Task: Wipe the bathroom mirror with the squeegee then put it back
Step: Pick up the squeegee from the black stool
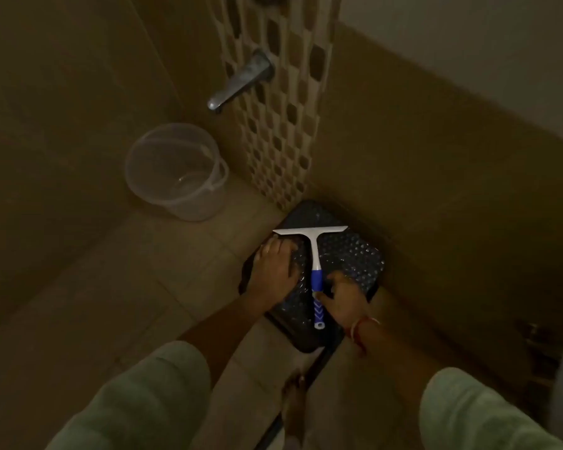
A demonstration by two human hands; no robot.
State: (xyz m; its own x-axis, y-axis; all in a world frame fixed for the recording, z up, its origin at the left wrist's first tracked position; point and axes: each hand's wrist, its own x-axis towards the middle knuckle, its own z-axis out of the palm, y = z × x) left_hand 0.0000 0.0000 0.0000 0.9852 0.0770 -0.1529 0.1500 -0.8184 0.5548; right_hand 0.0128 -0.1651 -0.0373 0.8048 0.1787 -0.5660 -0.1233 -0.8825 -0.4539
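Note:
A white squeegee (312, 241) with a blue handle lies on a dark perforated stool (351, 254) in the corner, blade toward the wall. My right hand (343, 298) sits at the blue handle, fingers curled by it and the thumb touching it; a firm grip cannot be made out. My left hand (275, 267) rests flat on the stool's left side, fingertips just under the blade's left end. No mirror is in view.
A clear plastic bucket (176, 172) stands on the tiled floor to the left. A metal tap (241, 81) juts from the mosaic strip on the wall above. Walls close the corner behind and right of the stool. My bare foot (294, 404) is below.

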